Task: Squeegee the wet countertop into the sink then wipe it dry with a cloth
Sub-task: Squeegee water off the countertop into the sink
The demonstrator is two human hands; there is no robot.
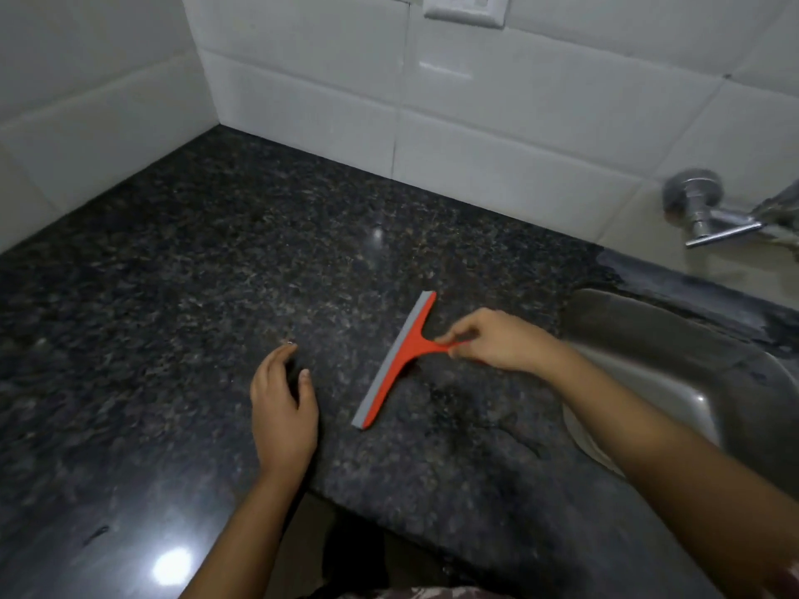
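- Head view: a dark speckled worktop (194,274) is filling most of the picture, running into a corner at the back left where the white tiled wall (519,101) is meeting it.
- A red squeegee (404,361) is lying on the worktop, right of the middle and just beside the sink (674,365).
- Its grey blade strip is running diagonally, the near end pointing toward the front edge and the far end leaning toward the back wall; its handle is sticking out to the right, toward the sink.
- The right hand (497,343) is reaching in over the sink's left rim and pinching the end of the squeegee's handle between thumb and fingertips.
- The left hand (281,408) is sitting near the front edge, left of the squeegee and apart from it, fingers loosely curved and holding nothing; whether it is touching the stone I cannot tell.
- A darker wet patch (467,408) is showing on the worktop between the squeegee and the sink.
- The steel sink is occupying the right edge, with something pale inside it partly hidden by the right forearm.
- A metal tap (709,214) is projecting from the wall above the sink's back rim.
- A white socket (465,8) is sitting on the tiles at the top.
- A bright glare (171,566) is shining off the front left of the worktop.
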